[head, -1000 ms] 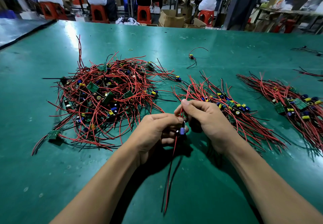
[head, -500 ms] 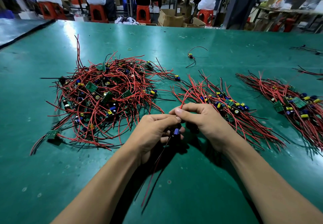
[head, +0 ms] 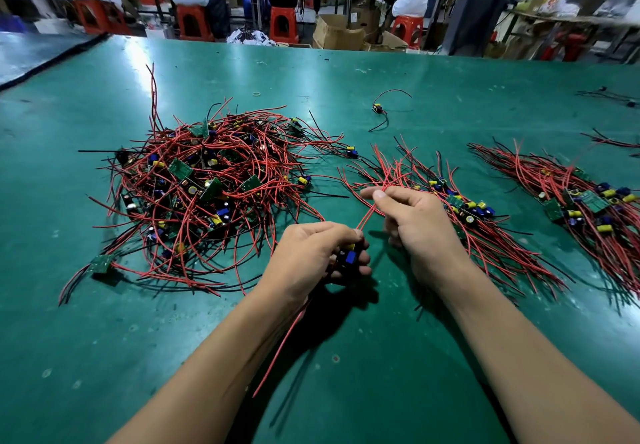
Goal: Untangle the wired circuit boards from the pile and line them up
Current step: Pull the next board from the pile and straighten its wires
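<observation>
mid-step, by the look of it: straightening the leads of one board already free of the heap. gripped in the curled fingers of the left hand, about midway along the green matted table and toward its near edge: a small circuit board with a blue block and a yellow part. pinched between thumb and forefinger of the right hand, other fingers loosely curled: a pair of thin red wires running up from that board. trailing from under the left hand toward the near edge, one more red lead. toward the left edge, the big tangled pile of red-and-black-wired green boards; just behind the right hand, a combed row of sorted boards; nearer the right edge, a second sorted row. next, probably: drawing the wires straight, then laying the board onto the nearer row, leads parallel, without snagging neighbours.
</observation>
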`<action>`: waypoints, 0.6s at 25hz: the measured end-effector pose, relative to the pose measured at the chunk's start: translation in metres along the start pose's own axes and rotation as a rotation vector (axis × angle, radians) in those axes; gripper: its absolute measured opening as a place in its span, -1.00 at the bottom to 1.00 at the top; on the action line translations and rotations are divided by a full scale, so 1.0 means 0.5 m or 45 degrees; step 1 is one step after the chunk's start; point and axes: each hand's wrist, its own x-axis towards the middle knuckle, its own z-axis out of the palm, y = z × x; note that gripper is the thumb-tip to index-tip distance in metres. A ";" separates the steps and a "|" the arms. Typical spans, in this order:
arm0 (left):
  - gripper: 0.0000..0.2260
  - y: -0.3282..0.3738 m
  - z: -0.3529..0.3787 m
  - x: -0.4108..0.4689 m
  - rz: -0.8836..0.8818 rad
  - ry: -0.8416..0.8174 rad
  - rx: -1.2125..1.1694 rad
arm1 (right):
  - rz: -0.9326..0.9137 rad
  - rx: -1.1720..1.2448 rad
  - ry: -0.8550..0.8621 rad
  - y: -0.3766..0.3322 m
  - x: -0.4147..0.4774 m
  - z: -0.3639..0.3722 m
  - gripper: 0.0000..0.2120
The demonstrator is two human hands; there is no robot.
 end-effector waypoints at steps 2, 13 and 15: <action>-0.79 -0.002 -0.001 0.000 0.007 -0.014 -0.002 | 0.031 0.031 0.027 0.003 0.009 -0.014 -0.79; -0.84 -0.001 -0.006 -0.006 0.023 -0.086 0.007 | -0.440 -0.279 0.371 0.010 0.014 -0.031 -0.89; -0.85 -0.002 -0.006 -0.005 0.027 -0.074 -0.011 | -0.434 -0.287 0.380 0.014 0.012 -0.023 -0.90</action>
